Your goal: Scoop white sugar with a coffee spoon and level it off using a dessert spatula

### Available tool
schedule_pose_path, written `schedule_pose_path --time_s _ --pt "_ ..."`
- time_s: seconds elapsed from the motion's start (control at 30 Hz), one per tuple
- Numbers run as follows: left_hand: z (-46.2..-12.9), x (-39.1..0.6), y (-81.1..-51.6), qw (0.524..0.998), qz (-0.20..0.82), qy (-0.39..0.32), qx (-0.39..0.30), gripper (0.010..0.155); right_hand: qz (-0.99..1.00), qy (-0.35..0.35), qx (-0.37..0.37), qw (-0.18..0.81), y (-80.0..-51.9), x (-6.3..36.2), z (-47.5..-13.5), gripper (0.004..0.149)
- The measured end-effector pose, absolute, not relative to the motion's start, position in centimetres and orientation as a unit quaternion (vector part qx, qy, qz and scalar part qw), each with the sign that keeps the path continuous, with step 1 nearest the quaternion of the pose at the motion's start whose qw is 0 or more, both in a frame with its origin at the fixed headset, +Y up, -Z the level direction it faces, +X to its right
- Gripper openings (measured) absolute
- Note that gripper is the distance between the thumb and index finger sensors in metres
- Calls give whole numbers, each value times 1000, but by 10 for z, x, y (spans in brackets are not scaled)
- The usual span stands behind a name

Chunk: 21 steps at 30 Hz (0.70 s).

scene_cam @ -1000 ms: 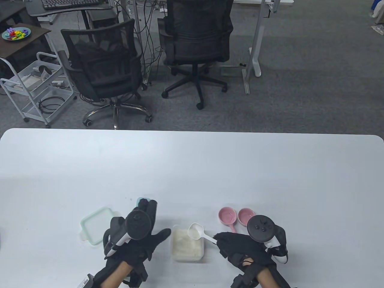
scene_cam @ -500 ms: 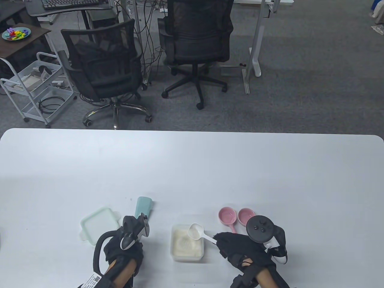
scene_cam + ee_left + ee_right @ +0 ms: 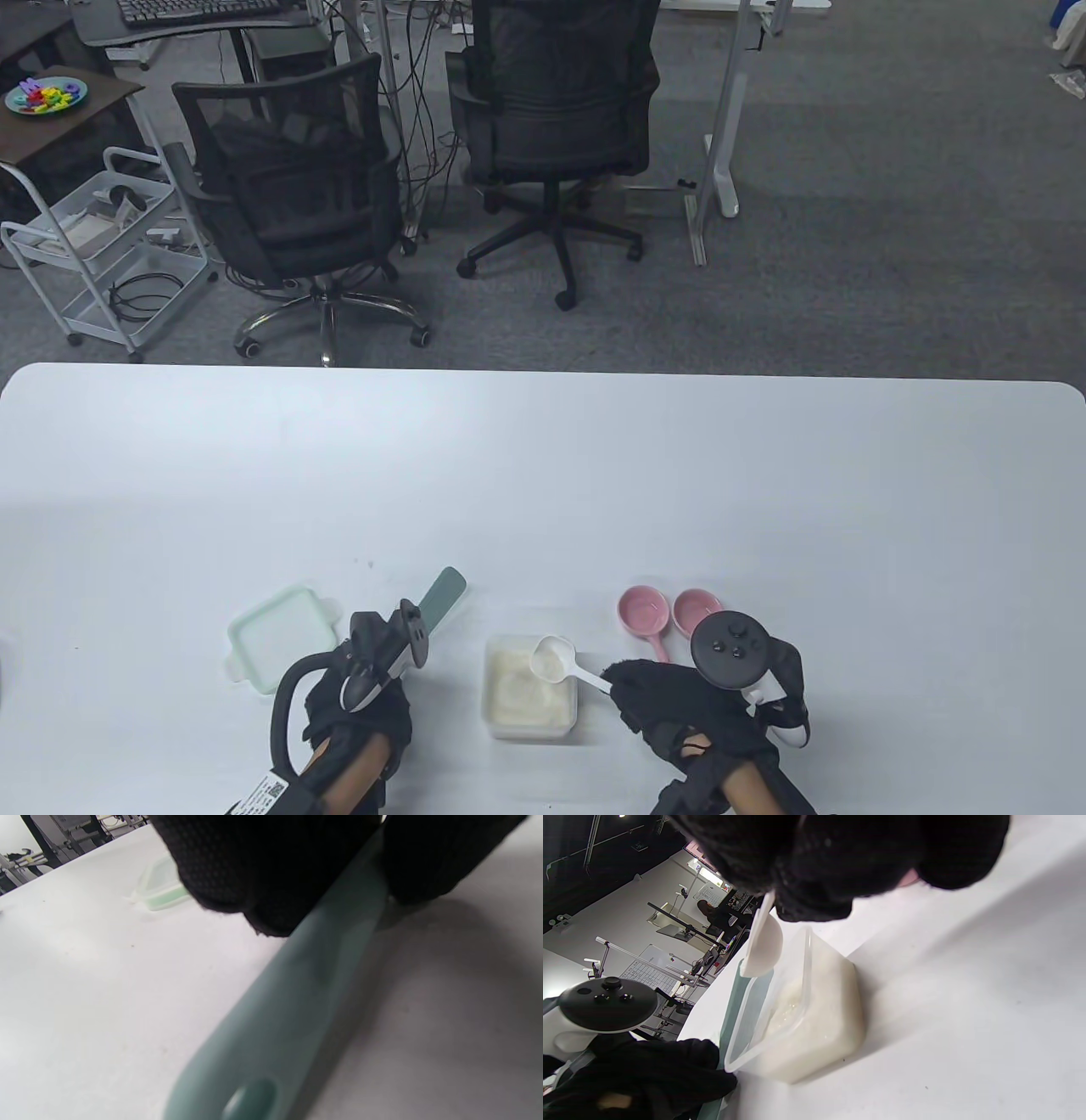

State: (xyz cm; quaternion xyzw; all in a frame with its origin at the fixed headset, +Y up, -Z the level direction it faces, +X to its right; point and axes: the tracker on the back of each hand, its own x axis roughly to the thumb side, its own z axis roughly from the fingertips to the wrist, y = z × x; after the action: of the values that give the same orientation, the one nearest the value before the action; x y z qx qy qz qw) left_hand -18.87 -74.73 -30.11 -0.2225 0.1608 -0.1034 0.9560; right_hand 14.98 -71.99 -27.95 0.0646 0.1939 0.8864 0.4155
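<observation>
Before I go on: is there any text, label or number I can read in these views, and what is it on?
Nothing reads clearly.
White tag at the left wrist: a printed code and small lines, too small to read.
Coloured letter shapes in the blue dish on the side table: too small to make out.
Dessert spatula, coffee spoon, sugar container: no markings visible.

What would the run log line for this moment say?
left hand: grips spatula | right hand: holds spoon of sugar above container | levelling: not begun
</observation>
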Motion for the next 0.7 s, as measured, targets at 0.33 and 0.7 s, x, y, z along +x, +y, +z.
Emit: schedule_pose_path --time_s 0.33,0.7 --pt "-304 -200 -731 966 -16 142 -216 55 882 191 67 426 -719 150 -279 45" --pt "-299 -227 -697 958 196 81 -195 55 878 195 61 432 -719 153 -280 45"
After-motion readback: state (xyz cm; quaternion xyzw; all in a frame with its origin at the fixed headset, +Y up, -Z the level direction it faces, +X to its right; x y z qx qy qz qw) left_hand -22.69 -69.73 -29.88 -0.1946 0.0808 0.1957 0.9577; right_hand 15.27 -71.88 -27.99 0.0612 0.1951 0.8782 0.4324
